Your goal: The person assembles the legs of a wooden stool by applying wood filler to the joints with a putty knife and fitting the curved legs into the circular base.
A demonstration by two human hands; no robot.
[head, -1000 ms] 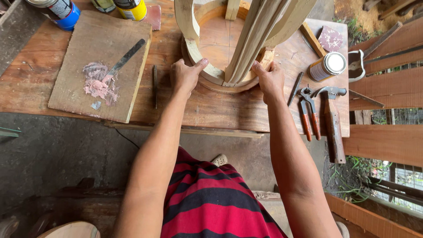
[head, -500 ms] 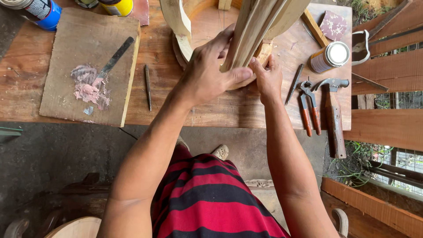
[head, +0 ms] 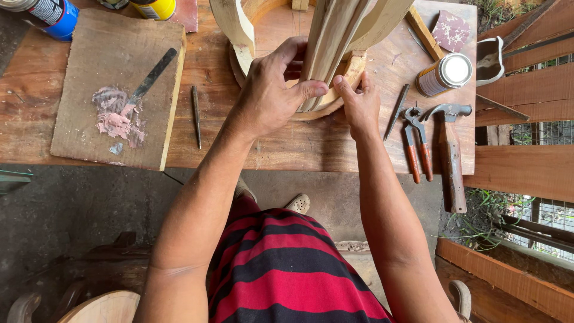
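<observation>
At the far edge of the wooden table (head: 251, 143), a curved wooden frame (head: 335, 36) of pale slats rises toward the camera from a round wooden base (head: 353, 69). The left hand (head: 272, 90) is wrapped around the lower part of the slats, thumb pressed across their front, fingers curled behind. The right hand (head: 359, 101) is narrowed, its fingertips pushed against the base just beside the slats, touching the left thumb or very nearly so. To the left lies a flat board (head: 78, 101) carrying a smear of pinkish putty (head: 116, 116), with a putty knife (head: 146, 81) resting its blade in the smear. Between the board and the hands lies a thin metal punch (head: 196, 116). At the top left corner stand a blue-labelled can (head: 51, 13) and a yellow can (head: 154, 7), both cut off by the picture's edge, so their contents cannot be told. To the right, a small metal tin (head: 445, 73) lies on its side with its lid on, hiding whatever is inside. Near it lie red-handled pincers (head: 415, 143), a hammer (head: 449, 149) and a scrap of sandpaper (head: 449, 30).
</observation>
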